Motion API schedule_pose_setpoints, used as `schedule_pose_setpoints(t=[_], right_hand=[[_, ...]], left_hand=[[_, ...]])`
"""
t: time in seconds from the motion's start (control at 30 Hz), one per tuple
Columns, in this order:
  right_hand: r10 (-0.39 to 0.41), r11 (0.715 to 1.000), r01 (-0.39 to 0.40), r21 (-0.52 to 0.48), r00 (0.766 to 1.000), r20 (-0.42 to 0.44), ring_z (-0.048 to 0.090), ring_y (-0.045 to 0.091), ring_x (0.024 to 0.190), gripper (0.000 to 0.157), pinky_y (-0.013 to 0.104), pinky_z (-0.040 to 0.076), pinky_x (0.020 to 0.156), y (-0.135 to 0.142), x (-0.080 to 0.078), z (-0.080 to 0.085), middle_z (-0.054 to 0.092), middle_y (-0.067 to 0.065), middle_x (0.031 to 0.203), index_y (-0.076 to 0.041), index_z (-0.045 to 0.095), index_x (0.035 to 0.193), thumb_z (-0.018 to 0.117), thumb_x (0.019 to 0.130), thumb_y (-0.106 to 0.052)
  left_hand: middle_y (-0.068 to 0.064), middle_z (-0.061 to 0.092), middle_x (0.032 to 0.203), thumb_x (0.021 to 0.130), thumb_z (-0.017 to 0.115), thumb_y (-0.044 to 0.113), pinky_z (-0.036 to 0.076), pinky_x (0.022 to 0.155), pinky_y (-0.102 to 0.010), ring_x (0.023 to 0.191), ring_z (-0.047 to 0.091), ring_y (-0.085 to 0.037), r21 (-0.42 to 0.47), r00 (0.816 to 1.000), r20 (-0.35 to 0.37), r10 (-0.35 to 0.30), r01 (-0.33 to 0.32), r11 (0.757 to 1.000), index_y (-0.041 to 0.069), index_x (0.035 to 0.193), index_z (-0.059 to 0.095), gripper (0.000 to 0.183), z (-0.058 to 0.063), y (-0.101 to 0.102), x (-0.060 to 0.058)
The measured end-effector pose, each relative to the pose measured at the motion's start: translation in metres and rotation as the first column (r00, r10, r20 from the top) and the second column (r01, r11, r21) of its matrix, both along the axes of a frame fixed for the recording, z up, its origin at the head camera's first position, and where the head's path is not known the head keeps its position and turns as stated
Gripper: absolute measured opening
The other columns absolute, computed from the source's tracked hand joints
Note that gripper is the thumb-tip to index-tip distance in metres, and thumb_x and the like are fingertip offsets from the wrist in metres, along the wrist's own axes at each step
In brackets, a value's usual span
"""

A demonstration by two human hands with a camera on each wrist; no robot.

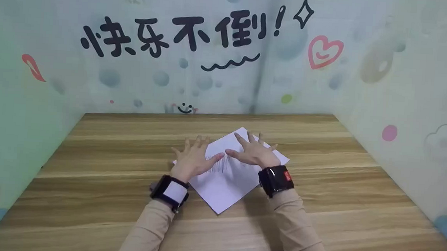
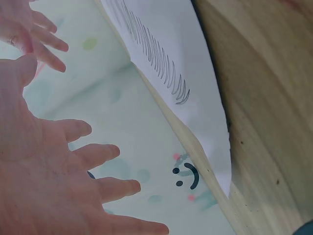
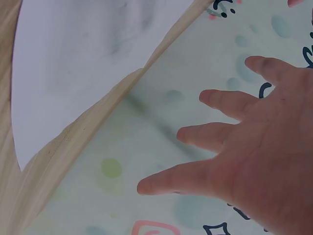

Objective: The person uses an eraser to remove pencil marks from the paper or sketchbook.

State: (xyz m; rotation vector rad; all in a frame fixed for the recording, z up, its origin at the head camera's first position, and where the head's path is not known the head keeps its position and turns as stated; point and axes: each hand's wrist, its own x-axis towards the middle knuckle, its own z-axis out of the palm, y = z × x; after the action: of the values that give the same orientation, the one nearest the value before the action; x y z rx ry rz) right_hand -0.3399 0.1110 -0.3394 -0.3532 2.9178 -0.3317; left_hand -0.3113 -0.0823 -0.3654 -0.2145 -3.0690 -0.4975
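Observation:
A white sheet of paper (image 1: 221, 193) lies turned cornerwise on the wooden table. Across its middle runs a row of fine dark curved strokes (image 2: 157, 61), partly covered by the hands in the head view. My left hand (image 1: 192, 161) is over the paper's left part, fingers spread and palm down, with nothing in it. Over the upper right part is my right hand (image 1: 256, 150), also spread and holding nothing. The two thumbs point toward each other with a small gap. Both wrist views show the fingers (image 3: 171, 177) straight and apart, raised above the sheet.
The wooden table (image 1: 106, 196) has pale printed walls at the back (image 1: 140, 89) and on both sides, with dark lettering and coloured dots. Each wrist wears a black band (image 1: 276, 179) over a beige sleeve. Shadows of the arms fall on the wood.

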Motion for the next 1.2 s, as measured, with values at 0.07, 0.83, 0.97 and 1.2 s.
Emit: schedule_pose_setpoints(t=[0.07, 0.83, 0.97, 1.2], right_hand=[[0.0, 1.0, 0.0, 0.001, 1.0, 0.001, -0.005, 0.046, 0.145, 0.079, 0.083, 0.005, 0.099, 0.0, 0.001, 0.0, 0.006, 0.015, 0.161, -0.031, 0.016, 0.153, 0.035, 0.088, -0.072], [0.015, 0.998, -0.013, -0.057, 0.999, 0.032, -0.003, 0.046, 0.145, 0.08, 0.083, 0.003, 0.099, 0.007, 0.0, 0.002, 0.006, 0.013, 0.162, -0.03, 0.015, 0.153, 0.04, 0.088, -0.069], [0.015, 0.998, -0.011, -0.059, 0.998, 0.064, -0.002, 0.046, 0.146, 0.08, 0.082, 0.003, 0.101, 0.01, 0.001, 0.003, 0.006, 0.012, 0.162, -0.031, 0.013, 0.153, 0.04, 0.088, -0.069], [0.032, 0.998, -0.027, -0.061, 0.996, 0.084, -0.001, 0.046, 0.146, 0.08, 0.081, 0.002, 0.102, 0.008, 0.001, 0.004, 0.007, 0.012, 0.162, -0.03, 0.013, 0.153, 0.041, 0.089, -0.068]], left_hand=[[-0.012, 0.017, 0.16, 0.089, 0.034, 0.071, 0.009, 0.104, -0.079, 0.145, 0.008, -0.047, 0.0, 1.0, 0.002, -0.002, 0.002, 1.0, 0.021, 0.152, 0.024, 0.081, 0.001, 0.0, 0.001], [-0.013, 0.066, 0.097, 0.084, 0.066, 0.038, 0.05, 0.069, -0.037, 0.082, 0.058, -0.024, -0.049, 0.985, 0.168, -0.029, 0.038, 0.998, 0.0, 0.105, 0.065, 0.043, 0.033, -0.048, 0.022], [-0.005, 0.06, 0.086, 0.069, 0.079, 0.025, 0.045, 0.061, -0.029, 0.075, 0.052, -0.018, -0.136, 0.942, 0.335, -0.024, 0.074, 0.988, 0.003, 0.092, 0.064, 0.035, 0.041, -0.072, 0.038], [-0.005, 0.059, 0.077, 0.064, 0.084, 0.014, 0.055, 0.069, -0.035, 0.075, 0.057, -0.02, -0.304, 0.905, 0.424, 0.018, 0.124, 0.945, 0.002, 0.076, 0.065, 0.025, 0.037, -0.087, 0.048]])
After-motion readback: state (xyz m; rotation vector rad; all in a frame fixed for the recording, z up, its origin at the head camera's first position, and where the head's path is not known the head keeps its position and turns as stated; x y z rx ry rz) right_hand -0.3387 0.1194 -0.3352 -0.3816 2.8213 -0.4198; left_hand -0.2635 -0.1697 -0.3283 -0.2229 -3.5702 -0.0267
